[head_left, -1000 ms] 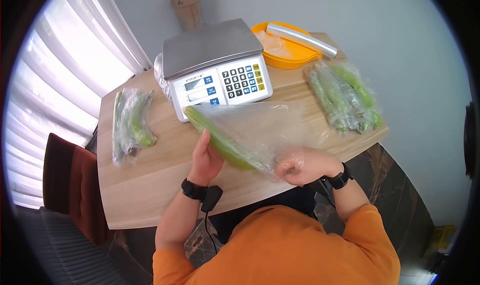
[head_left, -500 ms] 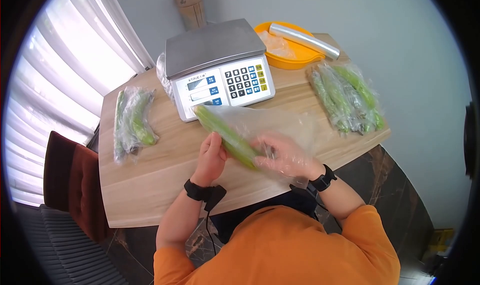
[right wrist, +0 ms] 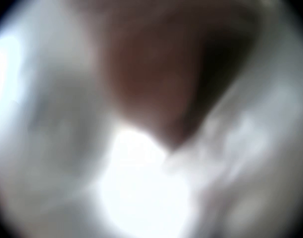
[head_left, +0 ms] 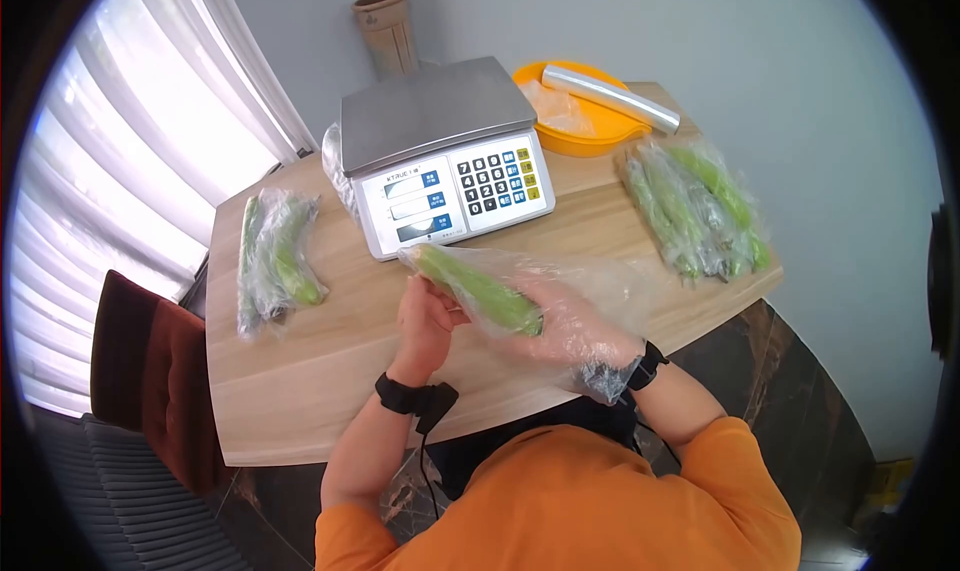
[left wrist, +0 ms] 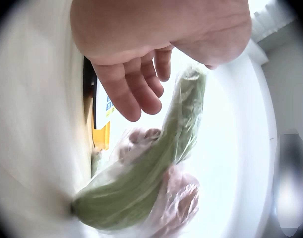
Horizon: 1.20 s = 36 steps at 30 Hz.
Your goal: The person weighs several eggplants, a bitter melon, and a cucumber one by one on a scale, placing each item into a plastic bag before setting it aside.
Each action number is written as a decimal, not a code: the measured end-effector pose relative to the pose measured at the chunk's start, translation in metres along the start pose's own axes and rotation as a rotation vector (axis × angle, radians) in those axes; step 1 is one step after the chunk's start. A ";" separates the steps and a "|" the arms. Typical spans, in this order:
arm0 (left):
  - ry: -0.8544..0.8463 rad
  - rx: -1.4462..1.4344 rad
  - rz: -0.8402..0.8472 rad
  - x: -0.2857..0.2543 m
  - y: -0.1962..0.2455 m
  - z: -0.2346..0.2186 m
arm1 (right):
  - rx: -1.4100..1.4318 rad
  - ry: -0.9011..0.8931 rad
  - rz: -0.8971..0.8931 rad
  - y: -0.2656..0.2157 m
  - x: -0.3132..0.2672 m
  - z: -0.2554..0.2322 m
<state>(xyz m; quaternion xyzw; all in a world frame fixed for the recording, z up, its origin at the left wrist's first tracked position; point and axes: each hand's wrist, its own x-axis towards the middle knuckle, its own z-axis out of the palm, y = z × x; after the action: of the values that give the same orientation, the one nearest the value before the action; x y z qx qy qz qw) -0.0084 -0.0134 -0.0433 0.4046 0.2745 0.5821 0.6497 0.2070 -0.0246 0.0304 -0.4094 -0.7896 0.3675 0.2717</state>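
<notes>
A long, slightly curved green gourd-like vegetable (head_left: 482, 293) is held slanting above the front of the table. My right hand (head_left: 572, 323) grips it around the lower part from inside a clear plastic bag (head_left: 622, 283), which covers the hand up to the wrist strap. At the vegetable's upper end is my left hand (head_left: 425, 329), its fingers loosely bent beside the bagged tip. The left wrist view shows those fingers apart from the vegetable (left wrist: 136, 191), with the thumb mostly hidden. Everything in the right wrist view is blurred by nearby plastic.
Behind the hands stands a weighing scale (head_left: 440, 116). A yellow basin (head_left: 605, 143) at the back holds a plastic roll (head_left: 612, 99). Bagged green vegetables lie at the left (head_left: 282, 256) and a larger bagged bundle (head_left: 695, 211) at the right. A chair (head_left: 165, 391) stands left of the table.
My right hand has gone from the bag's gathered end to grasping the vegetable through it, drawing the bag over the wrist. My left hand has slid toward the vegetable's upper end and loosened.
</notes>
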 end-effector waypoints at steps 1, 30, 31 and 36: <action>0.001 -0.267 -0.021 0.001 0.010 0.009 | -0.007 0.011 0.007 0.001 -0.002 -0.002; 0.034 -0.231 0.103 -0.001 0.023 0.018 | 0.182 -0.046 0.123 0.004 -0.019 -0.029; 0.047 -0.254 0.093 -0.001 0.026 0.020 | 0.354 -0.025 0.132 0.000 -0.022 -0.033; 0.242 -0.350 0.081 0.009 0.033 0.000 | 0.419 0.114 -0.010 0.002 -0.019 -0.053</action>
<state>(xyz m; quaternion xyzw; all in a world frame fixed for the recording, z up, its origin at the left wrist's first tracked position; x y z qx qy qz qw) -0.0247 -0.0051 -0.0148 0.2234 0.2287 0.6909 0.6484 0.2564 -0.0205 0.0570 -0.3601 -0.6813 0.4986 0.3970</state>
